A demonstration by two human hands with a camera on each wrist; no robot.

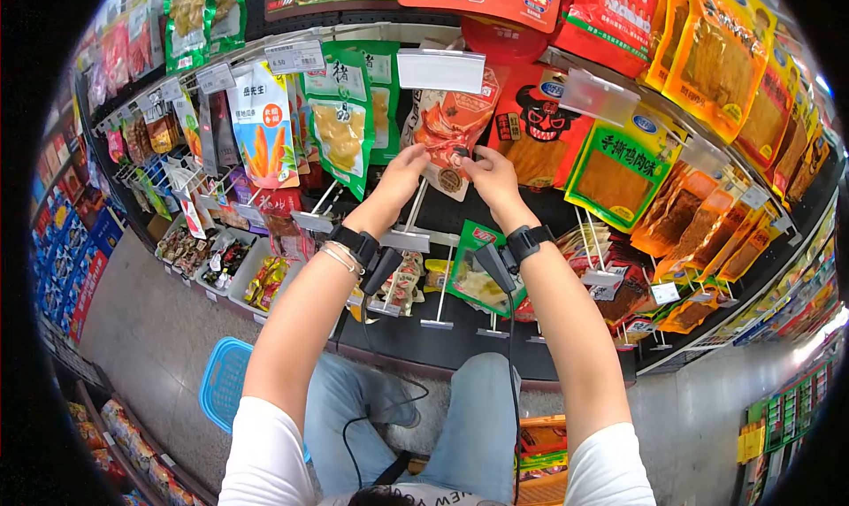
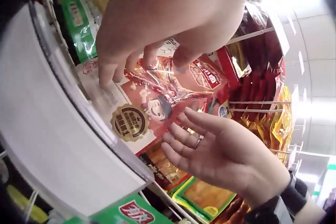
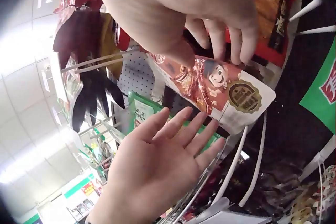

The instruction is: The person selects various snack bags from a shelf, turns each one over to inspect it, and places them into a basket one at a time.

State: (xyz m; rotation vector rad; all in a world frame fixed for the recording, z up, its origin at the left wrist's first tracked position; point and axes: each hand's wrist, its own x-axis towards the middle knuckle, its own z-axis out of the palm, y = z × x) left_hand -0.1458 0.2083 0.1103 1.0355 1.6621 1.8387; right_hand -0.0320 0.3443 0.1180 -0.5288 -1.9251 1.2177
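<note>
A red and white snack pack (image 1: 453,121) hangs on the rack in the head view, with my left hand (image 1: 400,180) at its lower left side and my right hand (image 1: 495,180) at its lower right. Round the pack (image 2: 181,95) in the left wrist view, my left hand (image 2: 178,19) has loosely bent fingers over its front, while my right hand (image 2: 226,153) is spread with the palm showing. From the right wrist view, my left hand (image 3: 157,166) has extended fingers beside the pack (image 3: 210,85); my right hand (image 3: 184,8) reaches over its upper edge. Exact fingertip contact is unclear.
Green packs (image 1: 340,126) hang left of the pack and a red pack (image 1: 544,126) hangs right. White price holders (image 1: 440,71) and hooks (image 1: 416,205) jut out around the hands. A blue basket (image 1: 225,382) is on the floor at lower left.
</note>
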